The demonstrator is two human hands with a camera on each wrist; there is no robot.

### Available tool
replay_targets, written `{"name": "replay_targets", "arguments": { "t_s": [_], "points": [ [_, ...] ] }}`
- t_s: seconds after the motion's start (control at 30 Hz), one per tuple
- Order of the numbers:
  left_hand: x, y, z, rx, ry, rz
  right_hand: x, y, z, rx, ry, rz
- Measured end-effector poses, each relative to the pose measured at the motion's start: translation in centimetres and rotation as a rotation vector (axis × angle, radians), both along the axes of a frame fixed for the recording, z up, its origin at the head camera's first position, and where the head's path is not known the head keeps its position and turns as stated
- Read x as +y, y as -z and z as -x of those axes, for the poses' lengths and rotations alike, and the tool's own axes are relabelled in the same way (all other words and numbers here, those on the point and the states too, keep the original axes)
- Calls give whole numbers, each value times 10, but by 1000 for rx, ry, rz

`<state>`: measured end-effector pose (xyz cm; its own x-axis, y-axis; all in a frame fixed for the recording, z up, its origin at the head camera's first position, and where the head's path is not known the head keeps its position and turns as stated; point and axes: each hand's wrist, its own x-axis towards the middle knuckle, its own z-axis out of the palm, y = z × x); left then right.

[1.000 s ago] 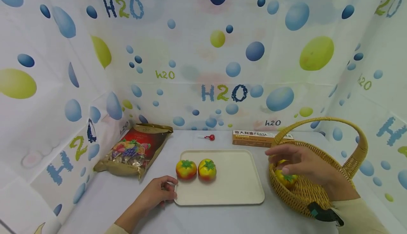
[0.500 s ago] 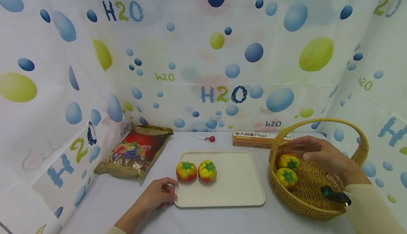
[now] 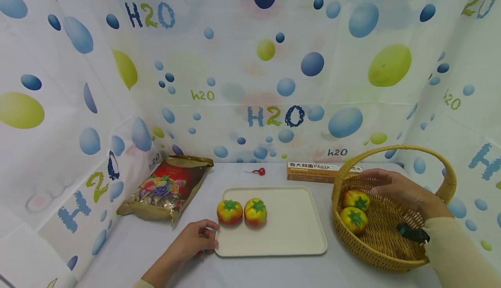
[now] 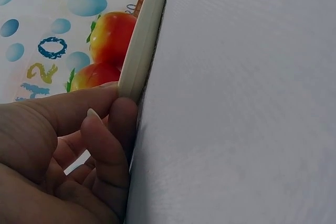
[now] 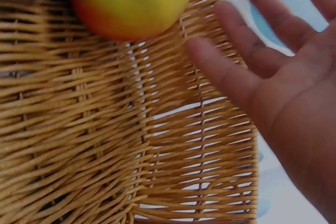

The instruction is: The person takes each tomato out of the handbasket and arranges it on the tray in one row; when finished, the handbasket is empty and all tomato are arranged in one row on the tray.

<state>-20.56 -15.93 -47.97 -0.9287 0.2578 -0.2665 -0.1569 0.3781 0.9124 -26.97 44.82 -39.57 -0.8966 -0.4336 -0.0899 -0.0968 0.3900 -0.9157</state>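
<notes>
My left hand (image 3: 195, 239) grips the left rim of a cream rectangular tray (image 3: 289, 231), fingers curled at its edge; the left wrist view shows the fingertips (image 4: 122, 111) right at the rim. Two yellow-red fruits with green leafy tops, one at the left (image 3: 229, 212) and one beside it (image 3: 255, 212), sit on the tray. My right hand (image 3: 405, 190) hovers over the far side of a wicker basket (image 3: 387, 244), fingers extended and holding nothing. Two similar fruits, a rear one (image 3: 355, 200) and a front one (image 3: 354, 220), lie at the basket's left side.
A red-and-gold bag (image 3: 168, 188) lies at the back left. A red lollipop (image 3: 259, 171) and a pasta box (image 3: 313, 172) are behind the tray. The basket's tall arched handle (image 3: 395, 148) rises over it, in front of the patterned backdrop.
My right hand has drawn back to the right, away from the fruits in the basket, so both now show. My left hand has stayed at the tray's edge.
</notes>
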Motion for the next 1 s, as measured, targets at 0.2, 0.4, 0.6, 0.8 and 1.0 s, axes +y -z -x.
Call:
{"name": "replay_targets", "arguments": {
  "t_s": [0.2,0.4,0.6,0.8,1.0],
  "points": [
    [0,1,0,-5,-4,4,1,6,0,-86,-12,-85],
    [0,3,0,-9,-1,8,3,15,-2,-145,-16,-82],
    [1,1,-1,-9,-2,13,5,22,-1,-162,-36,-103],
    [2,0,-1,9,-2,18,2,25,2,-161,-96,-124],
    [2,-1,-2,20,-1,13,-5,28,4,-169,-113,-108]
  ]
}}
